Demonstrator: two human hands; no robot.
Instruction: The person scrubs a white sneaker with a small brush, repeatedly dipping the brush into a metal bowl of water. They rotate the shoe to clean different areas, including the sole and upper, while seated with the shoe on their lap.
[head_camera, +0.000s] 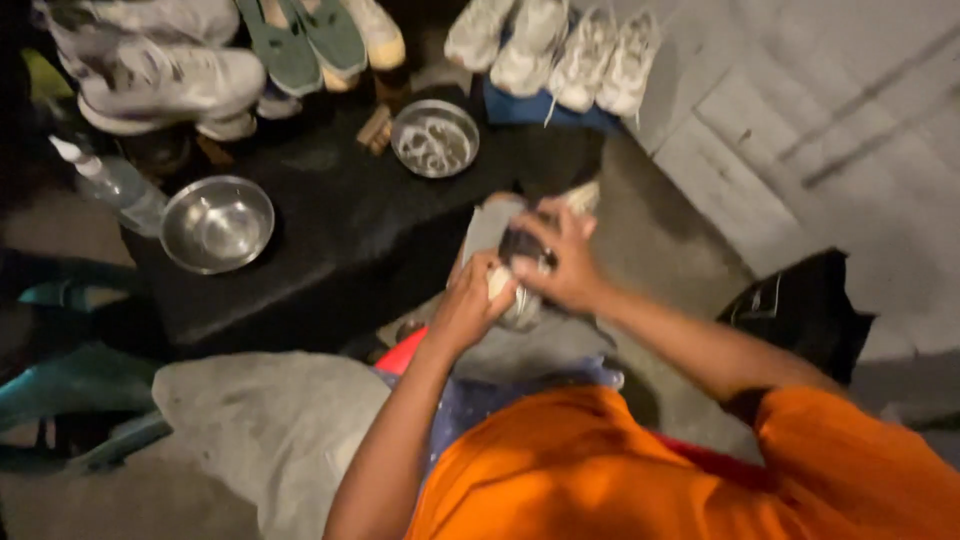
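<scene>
We steady a grey shoe (497, 232) over our lap, right hand (562, 262) clamped across its top while left hand (470, 300) presses a pale cloth (500, 283) against it, steel bowls (217, 223) within reach.

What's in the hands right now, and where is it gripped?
A grey shoe: right hand over its top, left hand against its near end.

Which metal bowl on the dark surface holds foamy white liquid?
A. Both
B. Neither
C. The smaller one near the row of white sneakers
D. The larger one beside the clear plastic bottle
C: the smaller round metal bowl shows white suds, while the larger round metal bowl looks bare inside.
</scene>
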